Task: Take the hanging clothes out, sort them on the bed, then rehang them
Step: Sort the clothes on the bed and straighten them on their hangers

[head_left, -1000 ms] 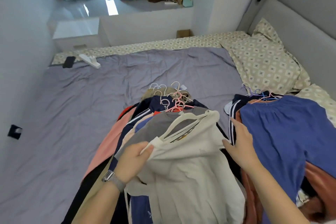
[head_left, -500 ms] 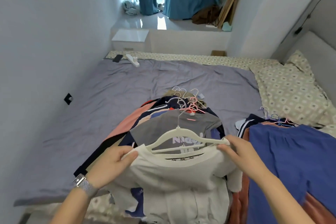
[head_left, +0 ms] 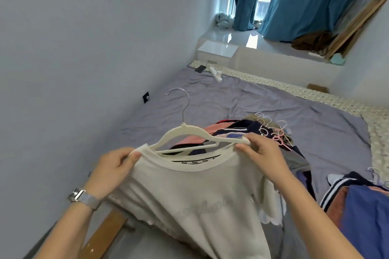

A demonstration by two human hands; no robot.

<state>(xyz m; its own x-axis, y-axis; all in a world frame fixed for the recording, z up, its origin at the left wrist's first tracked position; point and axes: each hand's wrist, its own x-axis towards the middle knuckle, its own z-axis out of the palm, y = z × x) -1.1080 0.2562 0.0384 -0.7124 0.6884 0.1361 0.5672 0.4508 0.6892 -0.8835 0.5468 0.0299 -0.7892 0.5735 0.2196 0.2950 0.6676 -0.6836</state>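
Note:
A cream T-shirt (head_left: 195,200) hangs in front of me on a cream hanger (head_left: 189,134) with a metal hook, lifted above the bed. My left hand (head_left: 114,169) pinches the shirt's left shoulder at the collar. At the other side, my right hand (head_left: 260,151) grips the hanger's right end together with the shirt's shoulder. Behind the shirt a pile of clothes on hangers (head_left: 248,130) lies on the grey bedspread (head_left: 231,99). A second pile with a blue garment (head_left: 364,208) lies at the right.
A white wall runs close along the left. A wooden bed frame edge (head_left: 105,235) shows at the bottom left. At the far end of the bed lie a black phone (head_left: 200,68) and a white power strip (head_left: 215,72). Blue curtains (head_left: 294,0) hang over a window ledge beyond.
The cream shirt and hanger have been lifted up off the pile, hook now upright. My view has swung left toward the wall; both hands keep hold of the shirt's shoulders.

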